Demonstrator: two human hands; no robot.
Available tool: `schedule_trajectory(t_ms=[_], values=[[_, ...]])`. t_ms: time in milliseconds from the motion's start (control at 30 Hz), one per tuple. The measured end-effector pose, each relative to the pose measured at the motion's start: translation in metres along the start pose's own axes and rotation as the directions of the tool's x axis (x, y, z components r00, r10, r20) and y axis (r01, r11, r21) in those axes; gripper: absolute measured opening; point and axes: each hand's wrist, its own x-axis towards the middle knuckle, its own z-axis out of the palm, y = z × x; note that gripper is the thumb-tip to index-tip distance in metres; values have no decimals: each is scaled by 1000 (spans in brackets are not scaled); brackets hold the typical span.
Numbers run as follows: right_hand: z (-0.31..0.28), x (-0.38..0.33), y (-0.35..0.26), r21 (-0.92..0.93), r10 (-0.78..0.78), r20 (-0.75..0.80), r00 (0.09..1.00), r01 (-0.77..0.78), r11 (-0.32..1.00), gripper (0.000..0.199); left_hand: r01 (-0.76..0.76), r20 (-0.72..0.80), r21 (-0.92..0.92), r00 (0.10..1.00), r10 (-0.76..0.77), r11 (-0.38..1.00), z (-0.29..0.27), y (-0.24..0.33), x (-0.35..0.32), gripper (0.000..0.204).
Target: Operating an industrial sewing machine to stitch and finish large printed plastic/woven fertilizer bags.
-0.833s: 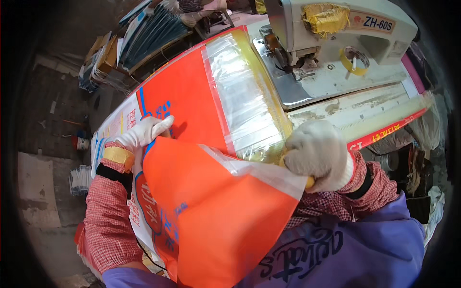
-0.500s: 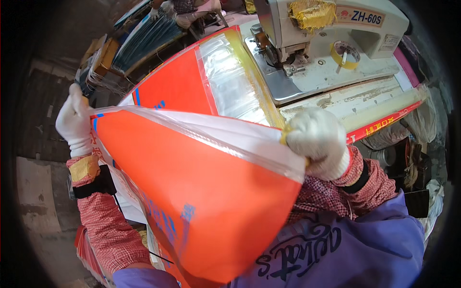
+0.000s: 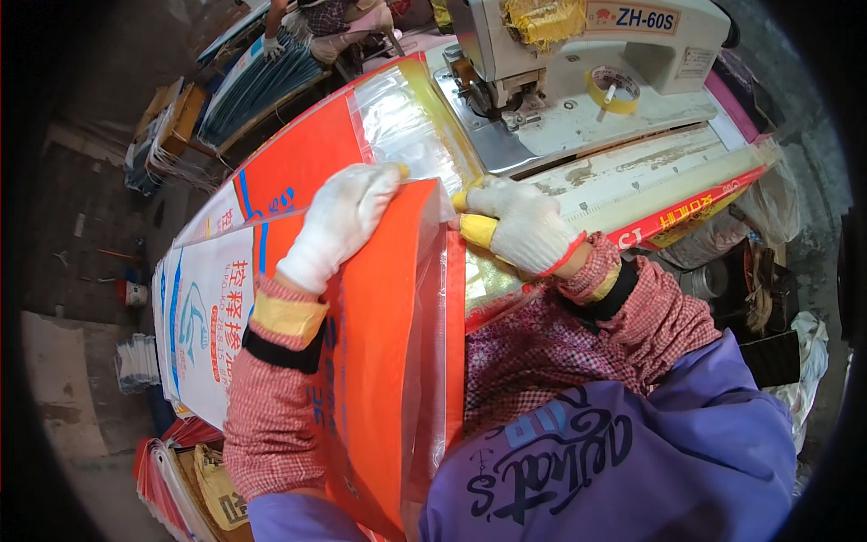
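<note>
A large orange and white packaging sack [image 3: 375,379] with a clear plastic liner [image 3: 423,397] stands tilted in front of me, its upper edge at chest height. My left hand [image 3: 348,217], in a white knit glove with yellow fingertips, is closed over the sack's top edge. At the far right corner of that edge, my right hand [image 3: 524,221], gloved alike, has its fingers pinched together around the clear liner. Beneath both hands lies another orange sack [image 3: 302,149] with a clear strip, flat on the worktable. The sack's lower end passes out of view along my lap.
Just beyond my right hand is a white sewing machine [image 3: 542,45] with a metal bed plate [image 3: 488,135]. A yellow tape roll [image 3: 614,90] rests on it. More folded sacks [image 3: 176,479] are stacked at lower left. At the far left, another person [image 3: 339,18] is beside piled dark sheets [image 3: 257,90].
My left hand has moved right and inward, and my right hand slightly left, so they are closer together. The sack, spread wide before, is now narrower and upright, uncovering white printed sacks at left.
</note>
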Motion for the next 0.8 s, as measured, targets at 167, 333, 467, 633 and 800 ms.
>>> schedule_trajectory(t_ms=[167,333,467,633,800], values=[[-3,-10,-25,-8,132,-150,980,-135,991,28,347,49,-121,938,-343,930,11,6,28,71],[14,-9,-65,-75,-40,200,979,56,996,23,221,-139,88,968,-208,971,4,8,36,59],[57,52,-65,-271,-80,339,937,179,946,25,-4,-237,397,966,106,918,1,43,44,36],[101,88,-28,-269,-143,444,884,284,920,28,-58,-372,293,912,170,954,-3,96,2,34],[93,61,5,60,-256,490,833,261,963,31,254,-423,302,900,-110,919,-42,134,-201,43]])
